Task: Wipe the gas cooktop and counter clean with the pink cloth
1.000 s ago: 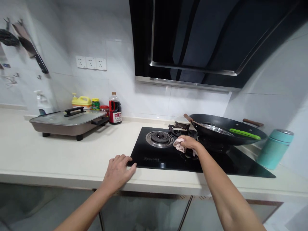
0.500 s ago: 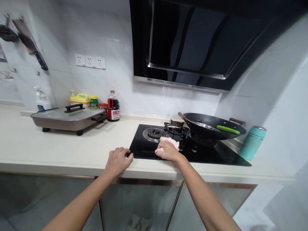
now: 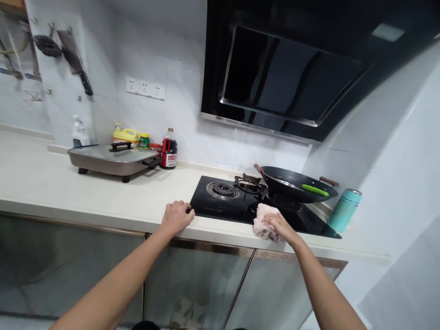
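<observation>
My right hand is closed on a pale pink cloth, which lies bunched over the front edge of the black glass gas stove, with part of it hanging onto the counter's rim. My left hand rests on the counter at the stove's front left corner. Its thumb and fingers are apart, with nothing held in them. Behind it sits the left burner, its pan support off. Right of that, the rear burner carries a black pan support. A black wok with a green-handled utensil stands on the right side.
A turquoise flask leans in view at the stove's right end. On the counter to the left are a lidded electric pan, a soy sauce bottle, a yellow jug and a spray bottle. The range hood overhangs the stove.
My right hand has moved the cloth right and toward me, from the glass before the left burner to the stove's front edge. My left hand stays at the corner. The view has shifted.
</observation>
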### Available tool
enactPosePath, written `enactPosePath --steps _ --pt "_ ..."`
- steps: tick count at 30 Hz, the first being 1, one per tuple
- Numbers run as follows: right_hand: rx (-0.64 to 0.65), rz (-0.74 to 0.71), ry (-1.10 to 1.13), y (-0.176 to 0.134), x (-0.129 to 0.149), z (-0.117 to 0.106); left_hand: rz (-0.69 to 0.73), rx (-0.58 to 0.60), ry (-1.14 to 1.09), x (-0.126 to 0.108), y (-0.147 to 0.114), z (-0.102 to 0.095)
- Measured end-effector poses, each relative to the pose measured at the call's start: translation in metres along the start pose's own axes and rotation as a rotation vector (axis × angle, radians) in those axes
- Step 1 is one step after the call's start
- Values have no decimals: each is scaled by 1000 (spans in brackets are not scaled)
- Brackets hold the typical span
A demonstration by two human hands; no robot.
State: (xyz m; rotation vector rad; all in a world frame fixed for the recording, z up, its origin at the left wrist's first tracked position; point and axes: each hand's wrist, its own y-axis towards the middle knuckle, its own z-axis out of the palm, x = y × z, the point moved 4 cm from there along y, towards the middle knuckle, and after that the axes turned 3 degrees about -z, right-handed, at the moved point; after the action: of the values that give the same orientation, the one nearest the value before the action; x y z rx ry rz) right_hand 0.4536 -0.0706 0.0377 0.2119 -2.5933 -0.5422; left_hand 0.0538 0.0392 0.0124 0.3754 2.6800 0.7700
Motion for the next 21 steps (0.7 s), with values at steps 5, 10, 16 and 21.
enactPosePath --steps 5,10,16,21 --pt "-146 275 -81 -4 -11 -2 -6 -15 -4 1 0 2" --pt "-254 488 -458 -2 -2 19 -8 -17 0 1 -2 3" --pt "-168 509 -393 -6 -41 15 21 -25 -21 1 -5 3" --pt "-294 454 -196 8 -69 -22 34 -40 -33 0 -6 4"
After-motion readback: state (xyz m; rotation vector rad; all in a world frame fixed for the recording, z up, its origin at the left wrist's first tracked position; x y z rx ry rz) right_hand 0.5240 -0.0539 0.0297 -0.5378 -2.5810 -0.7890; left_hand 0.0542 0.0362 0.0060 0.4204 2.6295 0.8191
